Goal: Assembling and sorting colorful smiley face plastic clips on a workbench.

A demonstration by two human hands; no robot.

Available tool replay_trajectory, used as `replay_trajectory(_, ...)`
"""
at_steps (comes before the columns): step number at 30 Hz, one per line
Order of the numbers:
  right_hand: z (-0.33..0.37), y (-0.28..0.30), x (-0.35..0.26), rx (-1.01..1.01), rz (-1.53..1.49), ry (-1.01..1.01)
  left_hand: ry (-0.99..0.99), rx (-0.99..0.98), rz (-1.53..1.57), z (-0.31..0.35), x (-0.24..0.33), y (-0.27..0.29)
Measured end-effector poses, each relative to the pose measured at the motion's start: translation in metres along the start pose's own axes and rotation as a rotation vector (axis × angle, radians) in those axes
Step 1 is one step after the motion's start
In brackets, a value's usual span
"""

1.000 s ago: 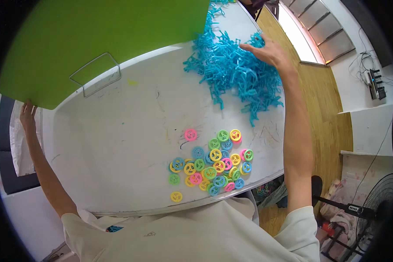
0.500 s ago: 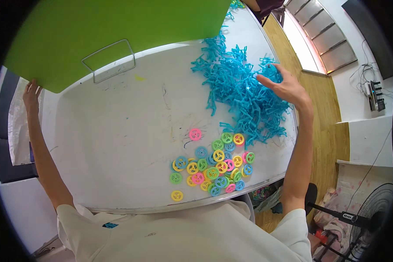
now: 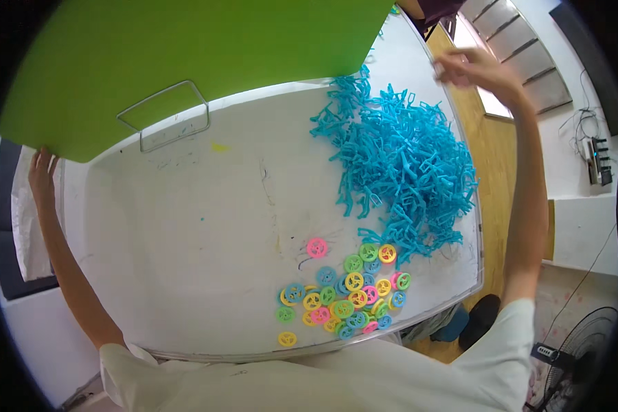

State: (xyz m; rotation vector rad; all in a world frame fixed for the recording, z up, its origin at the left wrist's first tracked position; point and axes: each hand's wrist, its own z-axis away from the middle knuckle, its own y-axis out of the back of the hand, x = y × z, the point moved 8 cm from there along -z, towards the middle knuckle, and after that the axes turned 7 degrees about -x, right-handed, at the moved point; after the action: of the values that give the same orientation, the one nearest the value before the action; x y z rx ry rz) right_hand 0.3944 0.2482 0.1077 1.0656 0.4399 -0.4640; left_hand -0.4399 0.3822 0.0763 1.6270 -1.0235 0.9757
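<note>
A large green board [image 3: 206, 48] stands across the far side of the white tabletop. At its lower left corner, my left hand [image 3: 43, 172] grips the edge, fingers up against it. My right hand [image 3: 477, 72] is raised off the table's far right side, fingers loosely bent and a little blurred, with nothing seen in them. Left of and below it lies a big heap of bright blue plastic pieces [image 3: 405, 158], thin and branched. Nearer me, several small spoked wheels [image 3: 342, 310] in yellow, green, pink and blue lie in a loose cluster, some overlapping.
A bent metal wire frame [image 3: 175, 141] sticks out at the board's foot. One pink wheel [image 3: 316, 248] lies apart from the cluster. A black fan [image 3: 584, 350] stands at the lower right. Part of a person in dark clothing [image 3: 436, 8] shows at the far right edge.
My right hand has moved up and right, away from the blue heap. The left hand stays at the board's corner. The view has shifted slightly, and the board's left corner sits lower in it.
</note>
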Motion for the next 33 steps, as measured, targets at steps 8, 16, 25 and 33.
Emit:
replay_trajectory(8,-0.202,0.008,-0.023,0.59,0.904,0.565,0.078,-0.014,0.048,-0.005,-0.018,0.02)
replay_trajectory(16,-0.205,-0.054,-0.04,0.181,0.484,0.637,0.074,-0.001,0.034,-0.01,-0.029,0.051)
replay_trajectory(25,-0.146,-0.062,0.038,0.19,0.539,0.209,0.054,-0.031,0.025,-0.012,-0.018,0.024)
replay_trajectory(33,-0.091,-0.075,0.03,0.058,0.493,0.273,0.006,-0.088,0.05,-0.014,-0.016,0.013)
